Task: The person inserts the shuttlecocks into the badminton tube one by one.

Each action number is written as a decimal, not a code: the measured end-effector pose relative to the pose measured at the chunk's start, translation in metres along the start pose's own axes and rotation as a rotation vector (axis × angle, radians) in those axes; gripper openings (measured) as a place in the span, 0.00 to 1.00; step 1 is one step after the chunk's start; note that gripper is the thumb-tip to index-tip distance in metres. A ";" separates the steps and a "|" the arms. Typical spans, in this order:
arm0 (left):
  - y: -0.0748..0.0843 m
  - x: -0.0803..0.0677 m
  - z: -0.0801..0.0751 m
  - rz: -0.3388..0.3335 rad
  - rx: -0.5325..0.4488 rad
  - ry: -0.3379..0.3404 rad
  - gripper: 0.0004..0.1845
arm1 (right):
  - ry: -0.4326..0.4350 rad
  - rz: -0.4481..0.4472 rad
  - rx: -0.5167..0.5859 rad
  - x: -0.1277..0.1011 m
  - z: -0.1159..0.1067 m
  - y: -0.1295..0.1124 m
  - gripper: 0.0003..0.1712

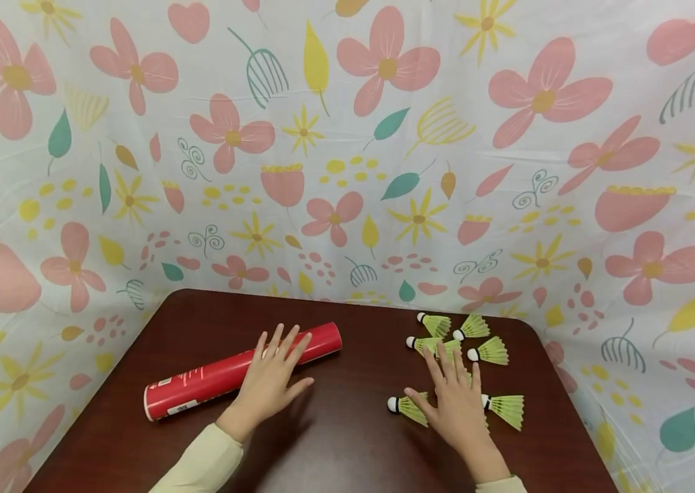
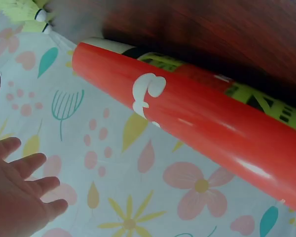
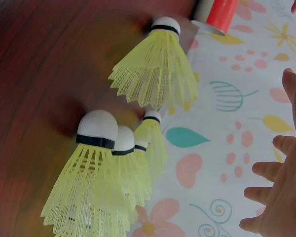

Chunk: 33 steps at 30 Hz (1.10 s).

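- The tube [image 1: 211, 378] was seen lying aslant on the bench [image 1: 356, 390], left of the frame's centre; the shuttlecocks [image 1: 492, 351] were scattered at centre right.
- The left hand [image 1: 267, 385] was held over the tube, its fingers spread and nearly straight, with nothing gripped; whether the tube was touched could not be told.
- The right hand [image 1: 457, 409] was held over the shuttlecocks, its fingers likewise spread, with nothing grasped; some shuttlecocks were partly hidden by it.
- It was judged that the tube, being round, could be set rolling by a sideways nudge.
- Shuttlecocks, it was judged, could be knocked off the bench by a careless sweep, or their skirts crushed by a downward press.
- The rearmost shuttlecocks were placed near the far edge, with the cloth [image 1: 359, 147] beyond.
- Free room was offered between tube and shuttlecocks, toward the frame's lower centre.
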<state>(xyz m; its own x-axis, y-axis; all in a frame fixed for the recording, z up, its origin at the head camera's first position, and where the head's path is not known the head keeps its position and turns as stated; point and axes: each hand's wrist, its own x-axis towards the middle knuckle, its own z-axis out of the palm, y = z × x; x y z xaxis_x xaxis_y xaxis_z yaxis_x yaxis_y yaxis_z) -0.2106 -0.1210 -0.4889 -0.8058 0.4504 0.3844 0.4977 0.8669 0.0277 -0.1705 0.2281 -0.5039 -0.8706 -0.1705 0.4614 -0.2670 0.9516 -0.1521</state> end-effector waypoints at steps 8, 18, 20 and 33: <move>-0.013 0.005 0.001 0.054 -0.023 -0.019 0.44 | -0.029 0.003 0.048 0.000 -0.009 0.012 0.48; -0.037 0.011 0.009 0.114 -0.026 -0.014 0.41 | -0.040 0.016 0.106 -0.001 -0.016 0.029 0.47; -0.042 0.012 0.011 0.119 -0.027 -0.017 0.40 | -0.047 0.020 0.112 -0.002 -0.017 0.033 0.46; -0.076 0.018 0.026 0.215 0.043 -0.059 0.38 | -0.047 0.044 0.162 -0.011 -0.017 0.060 0.43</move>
<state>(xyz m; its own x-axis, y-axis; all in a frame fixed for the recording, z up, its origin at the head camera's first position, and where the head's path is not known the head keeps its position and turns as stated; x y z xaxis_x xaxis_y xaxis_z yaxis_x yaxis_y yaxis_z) -0.2715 -0.1725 -0.5083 -0.7008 0.6364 0.3223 0.6468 0.7574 -0.0892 -0.1700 0.2912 -0.5037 -0.9004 -0.1448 0.4102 -0.2876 0.9056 -0.3117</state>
